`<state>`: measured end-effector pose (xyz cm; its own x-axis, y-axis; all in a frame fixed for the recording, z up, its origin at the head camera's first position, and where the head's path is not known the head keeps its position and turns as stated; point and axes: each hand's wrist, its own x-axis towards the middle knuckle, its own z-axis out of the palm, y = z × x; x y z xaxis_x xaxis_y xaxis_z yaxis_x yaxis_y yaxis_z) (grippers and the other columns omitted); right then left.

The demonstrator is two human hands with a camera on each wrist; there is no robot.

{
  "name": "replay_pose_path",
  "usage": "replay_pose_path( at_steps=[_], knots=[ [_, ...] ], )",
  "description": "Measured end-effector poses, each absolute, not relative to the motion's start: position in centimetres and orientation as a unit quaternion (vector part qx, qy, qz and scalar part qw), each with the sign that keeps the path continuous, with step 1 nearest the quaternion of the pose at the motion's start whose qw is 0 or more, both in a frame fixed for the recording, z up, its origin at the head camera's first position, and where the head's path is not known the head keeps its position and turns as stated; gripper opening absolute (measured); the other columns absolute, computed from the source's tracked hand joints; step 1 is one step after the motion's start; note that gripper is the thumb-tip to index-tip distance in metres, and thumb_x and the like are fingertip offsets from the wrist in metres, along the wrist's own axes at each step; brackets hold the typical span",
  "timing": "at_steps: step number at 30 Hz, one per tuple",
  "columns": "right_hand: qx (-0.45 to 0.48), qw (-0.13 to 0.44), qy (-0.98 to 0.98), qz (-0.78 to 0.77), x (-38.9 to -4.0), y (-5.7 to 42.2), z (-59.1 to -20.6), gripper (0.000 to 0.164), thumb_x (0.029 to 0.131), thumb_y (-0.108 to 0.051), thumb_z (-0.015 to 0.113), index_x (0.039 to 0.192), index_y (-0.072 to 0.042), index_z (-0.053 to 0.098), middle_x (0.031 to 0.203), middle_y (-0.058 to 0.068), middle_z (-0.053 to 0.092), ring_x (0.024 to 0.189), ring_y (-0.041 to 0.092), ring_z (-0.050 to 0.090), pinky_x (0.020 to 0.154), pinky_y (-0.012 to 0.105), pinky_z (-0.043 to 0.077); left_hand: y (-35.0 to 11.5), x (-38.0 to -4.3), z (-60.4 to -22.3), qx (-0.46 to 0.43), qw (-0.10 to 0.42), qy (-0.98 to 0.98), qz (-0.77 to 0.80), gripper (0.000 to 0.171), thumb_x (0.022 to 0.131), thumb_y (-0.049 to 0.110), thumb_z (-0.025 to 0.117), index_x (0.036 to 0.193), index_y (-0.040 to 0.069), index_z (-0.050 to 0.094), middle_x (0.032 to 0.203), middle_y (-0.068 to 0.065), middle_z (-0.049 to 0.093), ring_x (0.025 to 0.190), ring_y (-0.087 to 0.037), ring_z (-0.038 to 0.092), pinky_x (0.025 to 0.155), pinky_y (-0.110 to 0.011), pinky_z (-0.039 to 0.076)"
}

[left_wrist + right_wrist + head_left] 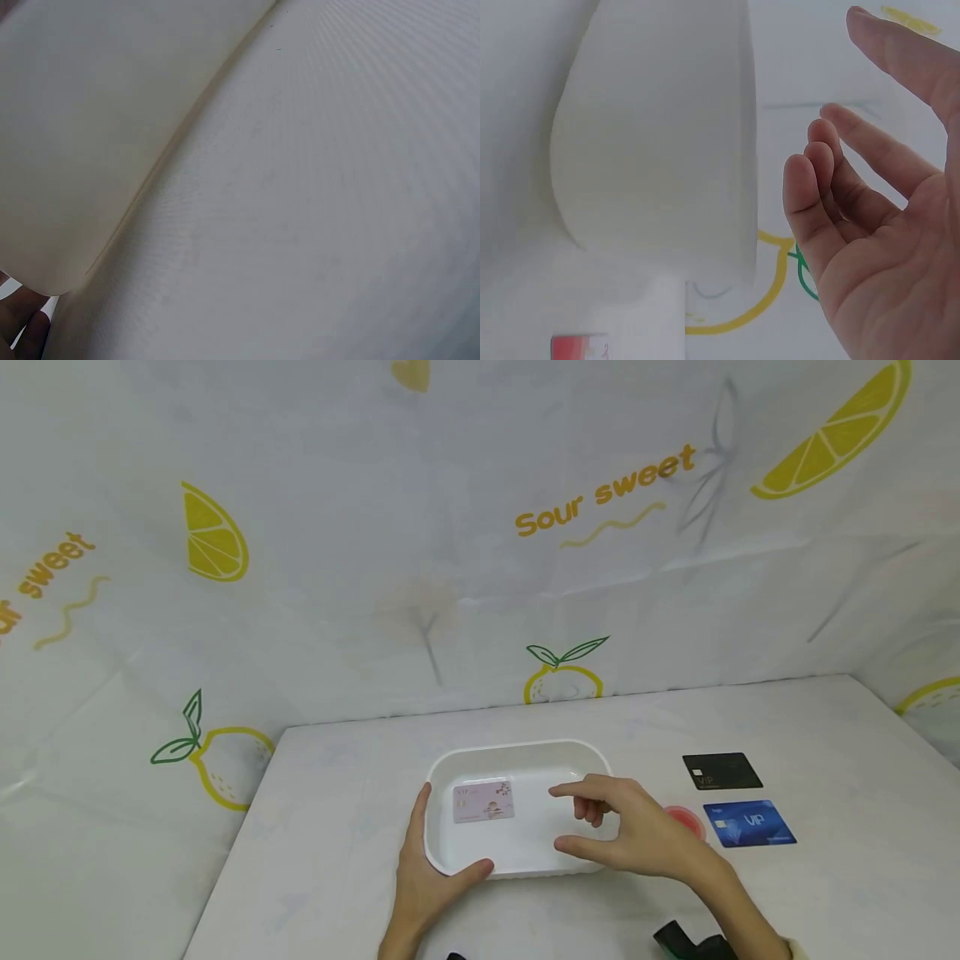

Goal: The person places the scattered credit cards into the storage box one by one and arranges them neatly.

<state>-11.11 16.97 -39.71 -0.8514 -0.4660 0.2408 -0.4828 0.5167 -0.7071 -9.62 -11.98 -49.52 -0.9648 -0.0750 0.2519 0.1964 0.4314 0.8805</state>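
A white shallow tray point(536, 870) sits on the table, and a pink card point(483, 802) lies inside it toward the left. My left hand point(429, 881) holds the tray at its front left corner, thumb over the front rim and fingers along the left side. In the left wrist view, fingers point(24, 322) show at the tray's lower edge. Over the tray's right end hovers my right hand point(637, 827), holding nothing. Its thumb and index finger are spread apart, the other fingers bent, also seen in the right wrist view beside the tray wall point(656, 142).
Right of the tray lie a black card point(723, 772) and a blue card point(750, 823). A red rounded thing point(686, 821) is partly hidden behind my right hand. Black straps point(693, 943) show at the near edge. A lemon-print cloth point(360, 568) hangs behind the table.
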Motion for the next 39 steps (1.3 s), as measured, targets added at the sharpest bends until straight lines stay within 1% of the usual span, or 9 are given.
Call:
replay_pose_path(
  at_steps=[7,10,13,17,21,28,32,39],
  knots=[
    [0.268,0.023,-0.874,0.404,-10.7,18.6,-40.3,0.045,0.083,-0.036,0.086,0.120,-0.015,0.073,0.085,-0.012,0.055,0.078,0.005,0.054,0.069,0.022,0.049,-12.0,-9.6,-49.5,-0.030,0.125,-0.839,-0.529,0.126,0.057,0.038,0.097,0.162,0.030,0.028,0.155,-0.009,0.051,0.118,-0.022,0.059,0.089,-0.029,0.049],
    [0.263,0.030,-0.876,0.404,-10.5,19.3,-40.5,0.043,0.082,-0.034,0.086,0.120,-0.017,0.073,0.084,-0.014,0.054,0.076,0.004,0.054,0.066,0.022,0.048,-12.0,-9.6,-49.5,-0.028,0.125,-0.840,-0.528,0.126,0.056,0.039,0.096,0.162,0.031,0.028,0.155,-0.009,0.051,0.117,-0.021,0.059,0.088,-0.028,0.049],
    [0.265,0.045,-0.872,0.410,-10.5,20.0,-40.7,0.042,0.081,-0.030,0.087,0.119,-0.018,0.073,0.083,-0.015,0.053,0.074,0.005,0.055,0.062,0.022,0.047,-12.1,-9.5,-49.5,-0.029,0.126,-0.839,-0.528,0.126,0.056,0.039,0.096,0.162,0.030,0.028,0.155,-0.009,0.051,0.117,-0.021,0.059,0.087,-0.028,0.049],
    [0.271,0.060,-0.864,0.420,-10.5,21.1,-41.0,0.043,0.080,-0.023,0.088,0.119,-0.016,0.073,0.082,-0.011,0.055,0.071,0.007,0.055,0.060,0.023,0.046,-12.0,-9.6,-49.5,-0.032,0.129,-0.838,-0.529,0.126,0.056,0.038,0.097,0.162,0.029,0.028,0.155,-0.010,0.051,0.118,-0.023,0.059,0.088,-0.029,0.049],
    [0.264,0.068,-0.868,0.416,-10.3,22.4,-41.5,0.045,0.078,-0.019,0.090,0.119,-0.014,0.073,0.082,-0.008,0.057,0.073,0.007,0.056,0.063,0.021,0.047,-12.0,-9.6,-49.5,-0.031,0.127,-0.839,-0.528,0.126,0.056,0.038,0.097,0.162,0.027,0.029,0.155,-0.009,0.051,0.120,-0.023,0.059,0.090,-0.029,0.049],
    [0.248,0.086,-0.878,0.400,-10.0,24.2,-42.3,0.047,0.073,-0.018,0.092,0.117,-0.013,0.075,0.084,-0.009,0.059,0.081,0.005,0.055,0.072,0.017,0.049,-12.0,-9.6,-49.3,-0.026,0.121,-0.840,-0.529,0.126,0.056,0.039,0.097,0.162,0.029,0.029,0.155,-0.008,0.051,0.119,-0.020,0.059,0.089,-0.029,0.049],
    [0.237,0.083,-0.885,0.392,-9.7,25.0,-42.4,0.046,0.074,-0.018,0.092,0.117,-0.014,0.075,0.085,-0.008,0.061,0.082,0.003,0.054,0.072,0.017,0.050,-12.0,-9.6,-49.3,-0.028,0.120,-0.838,-0.532,0.126,0.056,0.039,0.097,0.162,0.029,0.029,0.154,-0.008,0.052,0.119,-0.020,0.059,0.089,-0.029,0.049],
    [0.264,0.081,-0.879,0.388,-9.7,26.7,-43.1,0.047,0.074,-0.015,0.091,0.118,-0.016,0.073,0.086,-0.012,0.061,0.080,0.003,0.055,0.071,0.015,0.051,-12.0,-9.6,-49.5,-0.036,0.125,-0.837,-0.532,0.126,0.057,0.038,0.097,0.162,0.027,0.028,0.154,-0.010,0.052,0.120,-0.022,0.059,0.090,-0.029,0.050]
  ],
)
